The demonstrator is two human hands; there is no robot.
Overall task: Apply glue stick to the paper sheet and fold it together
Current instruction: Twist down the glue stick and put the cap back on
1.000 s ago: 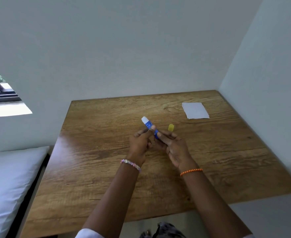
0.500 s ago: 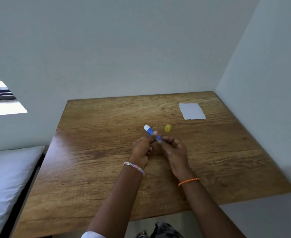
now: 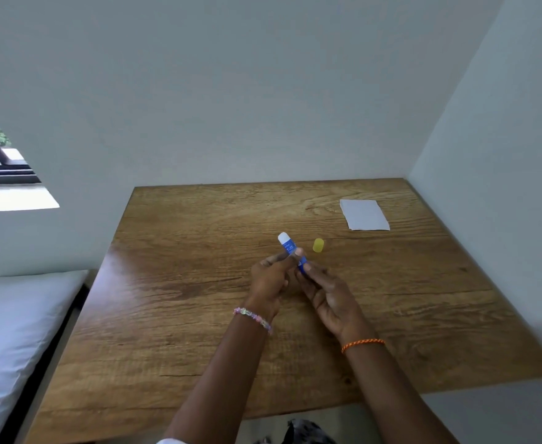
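wooden table (image 3: 199, 315), seemingly in corner

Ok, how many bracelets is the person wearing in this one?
2. A pastel beaded bracelet on the left wrist, and an orange braided bracelet on the right wrist. Forearms below are bare; nothing further up is visible.

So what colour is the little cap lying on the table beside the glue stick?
Yellow. The cap shows best in the head view, the only view.
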